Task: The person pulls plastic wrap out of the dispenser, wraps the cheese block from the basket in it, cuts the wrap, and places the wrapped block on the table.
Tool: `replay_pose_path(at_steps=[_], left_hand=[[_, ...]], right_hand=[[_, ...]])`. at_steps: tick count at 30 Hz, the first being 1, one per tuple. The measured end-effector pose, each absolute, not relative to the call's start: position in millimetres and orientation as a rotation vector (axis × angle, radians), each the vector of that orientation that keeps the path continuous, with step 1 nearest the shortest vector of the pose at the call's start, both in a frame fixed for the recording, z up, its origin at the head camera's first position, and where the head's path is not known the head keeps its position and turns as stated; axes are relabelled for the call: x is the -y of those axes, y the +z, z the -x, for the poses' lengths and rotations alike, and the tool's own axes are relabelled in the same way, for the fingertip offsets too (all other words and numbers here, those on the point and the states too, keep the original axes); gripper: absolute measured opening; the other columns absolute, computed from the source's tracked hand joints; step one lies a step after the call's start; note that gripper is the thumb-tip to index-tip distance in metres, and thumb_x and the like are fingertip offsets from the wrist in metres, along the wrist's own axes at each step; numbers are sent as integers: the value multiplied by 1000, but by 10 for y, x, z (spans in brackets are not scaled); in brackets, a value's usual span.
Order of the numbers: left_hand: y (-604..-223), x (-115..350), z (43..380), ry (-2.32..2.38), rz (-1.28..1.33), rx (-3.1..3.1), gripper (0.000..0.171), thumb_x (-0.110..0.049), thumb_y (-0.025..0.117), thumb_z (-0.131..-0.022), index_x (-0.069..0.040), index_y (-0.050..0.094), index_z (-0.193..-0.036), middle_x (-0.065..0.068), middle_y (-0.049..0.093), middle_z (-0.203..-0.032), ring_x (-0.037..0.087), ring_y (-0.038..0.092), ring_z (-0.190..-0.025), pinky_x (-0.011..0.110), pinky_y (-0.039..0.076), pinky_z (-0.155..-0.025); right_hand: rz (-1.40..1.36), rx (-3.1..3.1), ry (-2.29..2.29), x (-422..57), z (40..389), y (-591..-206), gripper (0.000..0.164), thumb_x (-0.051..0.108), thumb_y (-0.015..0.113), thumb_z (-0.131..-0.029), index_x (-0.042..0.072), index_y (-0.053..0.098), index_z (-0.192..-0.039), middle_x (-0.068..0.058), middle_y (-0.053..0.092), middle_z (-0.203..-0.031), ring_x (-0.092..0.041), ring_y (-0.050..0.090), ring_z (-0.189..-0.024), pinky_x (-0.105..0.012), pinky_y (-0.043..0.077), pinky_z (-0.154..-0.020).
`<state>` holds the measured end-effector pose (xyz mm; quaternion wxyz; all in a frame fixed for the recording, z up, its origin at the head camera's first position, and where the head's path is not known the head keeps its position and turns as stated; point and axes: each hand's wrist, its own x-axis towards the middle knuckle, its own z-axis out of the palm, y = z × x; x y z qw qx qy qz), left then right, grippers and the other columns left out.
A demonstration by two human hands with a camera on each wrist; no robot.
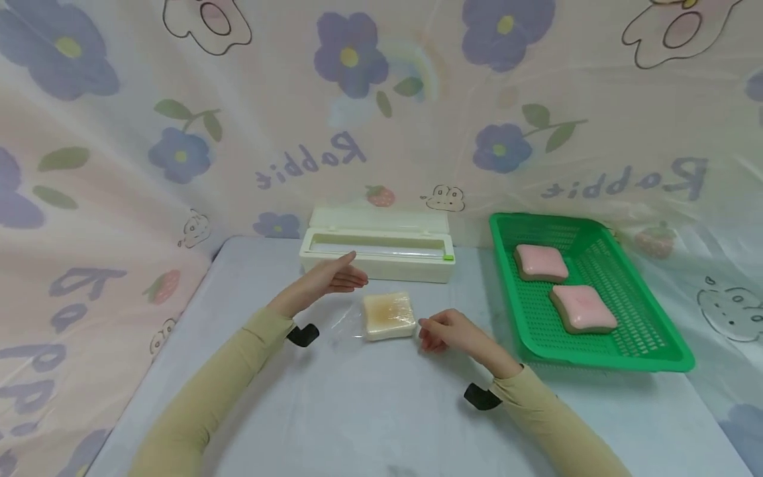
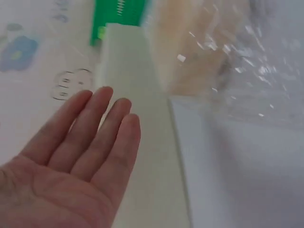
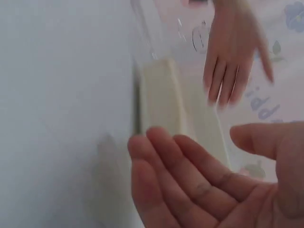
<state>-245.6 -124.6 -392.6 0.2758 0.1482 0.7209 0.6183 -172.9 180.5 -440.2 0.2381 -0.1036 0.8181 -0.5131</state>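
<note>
A square slice of bread (image 1: 389, 316), toasted tan on top, lies on the table in clear plastic film (image 1: 348, 322) that spreads out past its left side. Straight-fingered and holding nothing, the left hand (image 1: 334, 277) hovers up and left of the bread, in front of the wrap dispenser. The left wrist view shows its flat palm (image 2: 80, 161) beside the film-covered bread (image 2: 199, 42). At the bread's right edge is the right hand (image 1: 450, 331), fingers loosely bent. In the right wrist view its thumb (image 3: 254, 140) stands apart from the fingers, with nothing between them.
Behind the bread stands a white wrap dispenser (image 1: 381, 268) with its lid raised and a green slider (image 1: 448, 258) at the right end. A green basket (image 1: 518, 331) at the right holds two pink-topped bread-shaped pieces (image 1: 584, 307). A patterned curtain (image 1: 417, 119) hangs around the table.
</note>
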Motion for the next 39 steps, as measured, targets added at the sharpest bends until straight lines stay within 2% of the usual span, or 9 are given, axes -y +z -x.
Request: replay_pose_path(at_steps=[4,12,22,28,33,36,39], left_hand=[[-4131,1229,2633,1613,-330,-1856,84,-65,39,-94,11,52,-127,25,52,-132,38,47,-124,45,36,-107],[-4277,1282,2609,1623,-229,-1836,79,-63,37,-95,8,53,-126,21,57,-127,30,57,-112,43,42,-102],[-4378,1411,2231,1733,-184,-1640,73,-52,36,-101,14,45,-131,24,56,-125,39,54,-116,49,37,-105],[-4438,1369,1985,1844,-171,-1519,69,-47,38,-102,15,42,-132,29,53,-128,41,49,-121,48,37,-105],[-4485,1339,1916,1880,-148,-1510,60,-38,39,-103,14,41,-133,31,52,-127,41,51,-120,47,39,-103],[-4508,1322,1948,1902,-79,-1579,51,-29,44,-103,14,44,-130,30,54,-124,40,55,-115,44,44,-99],[-4541,1296,2025,1914,16,-1645,44,-22,53,-100,14,48,-126,29,56,-120,37,60,-108,40,49,-93]], right_hand=[[345,-2019,-1497,-1723,1609,-4496,41,27,47,-102,-10,65,-97,-22,69,-88,-34,67,-83,-43,57,-73],[357,-2008,-1540,-1655,1637,-4521,39,25,49,-101,-10,60,-116,-21,66,-105,-32,64,-97,-39,55,-84],[359,-2118,-1546,-1693,1831,-4495,43,22,47,-101,-12,52,-126,-24,62,-117,-36,62,-103,-44,52,-88],[296,-2150,-1527,-1668,1994,-4498,39,19,50,-99,-10,54,-126,-18,65,-115,-29,64,-102,-41,53,-88],[284,-2148,-1526,-1677,2083,-4481,41,17,49,-99,-12,51,-128,-20,64,-116,-29,65,-101,-40,53,-88],[406,-2216,-1497,-1721,2065,-4455,39,12,44,-100,-14,48,-129,-24,61,-119,-34,62,-105,-42,52,-90],[694,-2407,-1373,-1767,2004,-4426,36,-1,43,-98,-12,46,-133,-24,57,-126,-36,58,-112,-44,49,-93]])
